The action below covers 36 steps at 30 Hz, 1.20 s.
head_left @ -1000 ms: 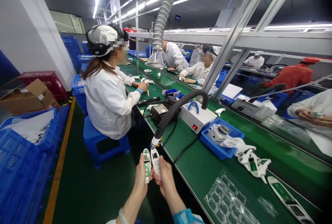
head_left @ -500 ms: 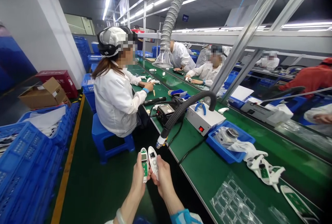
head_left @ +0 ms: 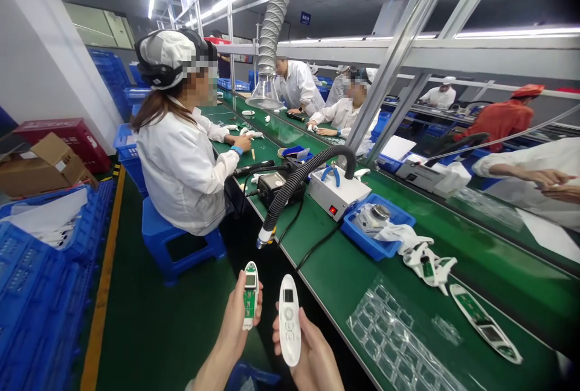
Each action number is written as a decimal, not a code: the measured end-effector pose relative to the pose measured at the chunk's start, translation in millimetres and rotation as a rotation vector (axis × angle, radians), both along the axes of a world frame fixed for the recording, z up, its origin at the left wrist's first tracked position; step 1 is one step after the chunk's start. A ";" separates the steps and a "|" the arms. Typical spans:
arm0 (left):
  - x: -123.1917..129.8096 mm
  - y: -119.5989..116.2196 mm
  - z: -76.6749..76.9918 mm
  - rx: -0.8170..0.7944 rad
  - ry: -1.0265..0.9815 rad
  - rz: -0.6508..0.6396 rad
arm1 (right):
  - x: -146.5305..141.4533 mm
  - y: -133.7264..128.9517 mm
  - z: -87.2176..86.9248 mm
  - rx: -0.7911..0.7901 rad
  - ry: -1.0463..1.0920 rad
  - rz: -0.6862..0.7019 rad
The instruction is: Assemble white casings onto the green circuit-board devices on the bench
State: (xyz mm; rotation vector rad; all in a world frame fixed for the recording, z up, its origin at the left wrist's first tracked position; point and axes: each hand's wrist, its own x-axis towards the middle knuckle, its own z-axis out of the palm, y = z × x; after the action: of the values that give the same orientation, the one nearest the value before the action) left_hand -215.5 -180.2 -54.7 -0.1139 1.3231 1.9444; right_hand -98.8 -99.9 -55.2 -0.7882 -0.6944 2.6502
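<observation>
Two long housing pieces in hand, side by side, a gap between

Head view: the left hand (head_left: 230, 326) holds a narrow circuit-board half (head_left: 249, 303), fingers clamped on its two long edges, thumb on the near side, fingertips showing on the right edge. Green board and small display face up. The right hand (head_left: 315, 352) grips a white front cover (head_left: 290, 321), thumb along its right edge, the other fingers curled under and showing at the left; dark window at the far end, round marks below it. View too coarse to say whether those are keys or openings.

Key relation: cover lies to the right of the board half and a little nearer the wearer. Not touching. Both long axes run away from the body, almost parallel, display ends both pointing outward. Each piece sits in its own hand; the right hand is the closer one to the desk (head_left: 333, 291).

Beyond the hands: nozzle of a black hose (head_left: 288, 187) over the desk edge. To the right, clear plastic tray (head_left: 385, 333), then a larger open shell (head_left: 484, 321) with green board, lying slantwise. A blue bin (head_left: 375, 247) stands farther back.
</observation>
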 end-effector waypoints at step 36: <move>54.0 8.4 54.4 -0.011 0.108 -0.132 | 45.9 1.3 27.3 0.077 0.039 -0.091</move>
State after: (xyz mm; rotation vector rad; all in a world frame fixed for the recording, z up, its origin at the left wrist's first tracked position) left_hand -161.4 -171.8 -0.3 0.0730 1.3757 1.8542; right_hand -52.9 -98.7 -27.8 -0.7276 -0.7276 2.5341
